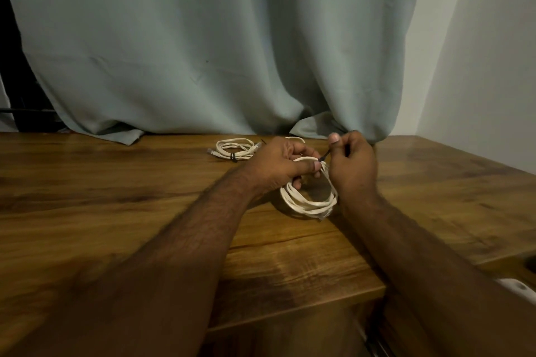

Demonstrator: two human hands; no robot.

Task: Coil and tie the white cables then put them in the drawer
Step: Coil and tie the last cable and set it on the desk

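White flat cable, wound into a loose round coil (309, 200), sits near the middle of the brown wood-grain desk (116, 182), its lower arc resting on the surface and its upper arc lifted between the hands. The left hand (280, 165) curls its fingers and thumb round the top of the coil, which appears meant to keep the loops bunched so they cannot spring apart. The right hand (352, 165) pinches the free end of a thin black tie (324, 156) between thumb and fingers and draws it up and away from the bundle; judged from this, the tie is being tightened round the loops and the step in hand is the tying.

A second white coiled cable (235, 149) lies further back on the desk, apart from the hands, with a dark band round its strands, so it looks already tied and set aside. A short arc of another white cable (295, 138) shows behind the left hand; its state cannot be told.

No drawer can be identified with certainty. A pale grey-green curtain (203, 38) hangs behind the desk.

No brand, label or writing is legible anywhere.
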